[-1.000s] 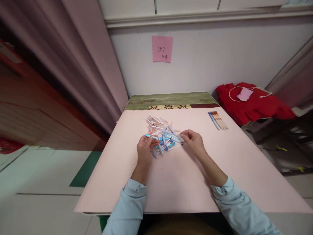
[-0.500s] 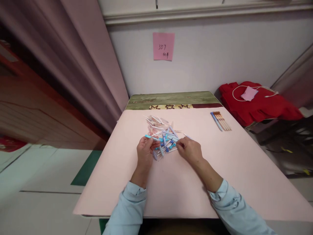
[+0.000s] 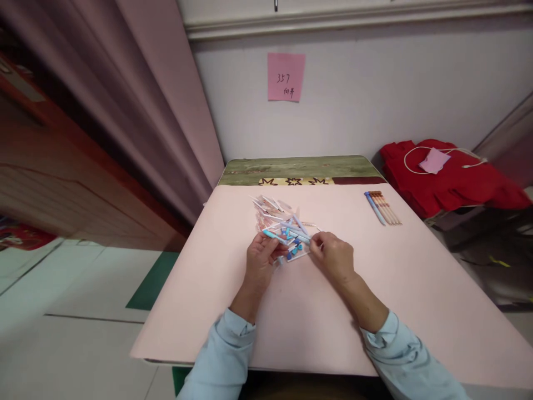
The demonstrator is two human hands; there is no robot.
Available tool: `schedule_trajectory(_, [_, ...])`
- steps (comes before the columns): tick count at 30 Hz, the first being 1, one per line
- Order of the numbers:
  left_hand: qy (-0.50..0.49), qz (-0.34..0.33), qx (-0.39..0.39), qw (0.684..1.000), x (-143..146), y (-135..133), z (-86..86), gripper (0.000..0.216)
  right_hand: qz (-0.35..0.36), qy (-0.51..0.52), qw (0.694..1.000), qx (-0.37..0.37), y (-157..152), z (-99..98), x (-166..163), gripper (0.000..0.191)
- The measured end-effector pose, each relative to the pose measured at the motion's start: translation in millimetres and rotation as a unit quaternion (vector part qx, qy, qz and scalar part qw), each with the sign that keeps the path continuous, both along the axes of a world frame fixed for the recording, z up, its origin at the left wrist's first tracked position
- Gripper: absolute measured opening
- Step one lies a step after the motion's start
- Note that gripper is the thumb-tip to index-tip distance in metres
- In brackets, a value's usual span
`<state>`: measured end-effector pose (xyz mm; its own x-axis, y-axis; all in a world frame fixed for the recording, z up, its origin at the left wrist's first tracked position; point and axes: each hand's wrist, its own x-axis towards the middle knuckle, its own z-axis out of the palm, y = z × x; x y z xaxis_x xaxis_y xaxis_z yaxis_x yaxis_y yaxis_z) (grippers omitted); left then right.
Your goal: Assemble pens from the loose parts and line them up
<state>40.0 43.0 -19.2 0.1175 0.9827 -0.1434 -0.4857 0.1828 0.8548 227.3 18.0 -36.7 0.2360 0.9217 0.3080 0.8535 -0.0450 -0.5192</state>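
A heap of loose pen parts (image 3: 278, 219), clear barrels, blue caps and thin refills, lies in the middle of the pink table cover (image 3: 316, 300). My left hand (image 3: 261, 261) is closed round a light blue pen barrel (image 3: 273, 236) at the heap's near left edge. My right hand (image 3: 333, 256) sits at the heap's right side, fingers pinched on a thin part that I cannot make out. The two hands are close together over the near end of the heap.
A small row of finished pens (image 3: 383, 207), one blue and the others orange-brown, lies at the table's far right. A pink note (image 3: 285, 76) hangs on the wall. A red cloth (image 3: 449, 178) lies on a stand to the right. A curtain (image 3: 158, 105) hangs left.
My left hand has shifted right toward the heap with the blue barrel. My right hand has drawn in closer to it, and the view has turned slightly.
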Motion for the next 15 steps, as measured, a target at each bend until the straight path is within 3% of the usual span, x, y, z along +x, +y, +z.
schedule_trajectory(2, [-0.032,-0.018,-0.011,0.999,2,-2,0.3,0.033,0.019,0.156,0.987,0.041,-3,2.0,0,0.017])
schedule_trajectory(5, [-0.091,-0.048,-0.041,0.994,5,-5,0.4,0.032,0.080,0.397,0.914,0.040,-7,5.9,-10,0.027])
schedule_trajectory(7, [-0.111,-0.070,-0.058,0.990,6,-6,0.5,0.032,0.116,0.481,0.868,0.025,-9,8.7,-21,0.032])
schedule_trajectory(9, [-0.116,-0.087,-0.059,0.988,6,-7,0.8,0.032,0.140,0.515,0.845,0.030,-12,11.2,-30,0.034])
schedule_trajectory(11, [-0.117,-0.093,-0.052,0.987,6,-7,1.0,0.029,0.150,0.516,0.842,0.049,-15,12.7,-34,0.033])
schedule_trajectory(15, [-0.121,-0.087,-0.056,0.987,6,-7,0.5,0.022,0.159,0.451,0.875,0.075,-20,11.8,-32,0.026])
